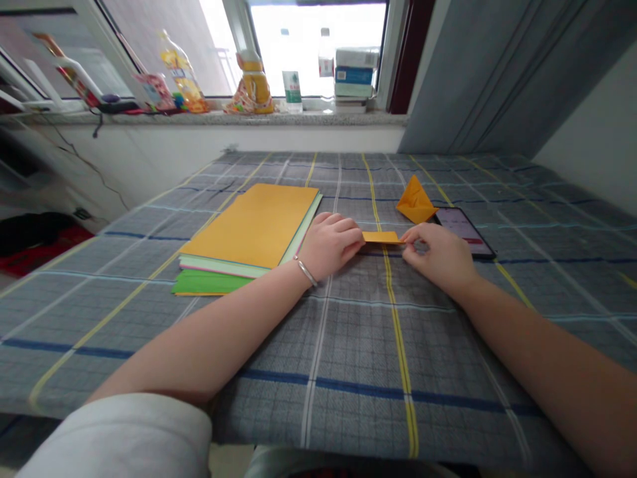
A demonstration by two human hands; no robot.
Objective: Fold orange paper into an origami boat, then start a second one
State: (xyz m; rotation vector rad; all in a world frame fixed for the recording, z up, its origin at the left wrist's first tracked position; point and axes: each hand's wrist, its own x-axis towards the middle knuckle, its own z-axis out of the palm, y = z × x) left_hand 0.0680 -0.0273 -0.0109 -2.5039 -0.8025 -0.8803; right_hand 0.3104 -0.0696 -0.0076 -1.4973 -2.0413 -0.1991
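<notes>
Between my two hands lies a narrow folded strip of orange paper (381, 238), low over the checked cloth. My left hand (332, 243) is closed on its left end, the fingers curled over it. At the right end, my right hand (438, 255) pinches the paper's tip between thumb and fingertips. Beyond my right hand stands a folded orange paper piece (417, 201) with a pointed top. A phone (465, 231) with its screen lit lies beside it, partly behind my right hand. The ends of the strip are hidden by my fingers.
A stack of coloured paper (259, 222), orange on top with green sheets (212, 282) lower down, lies left of my left hand. The checked tablecloth (358, 345) covers the table. Bottles, a tube and boxes (354, 73) stand on the windowsill (318, 119) behind.
</notes>
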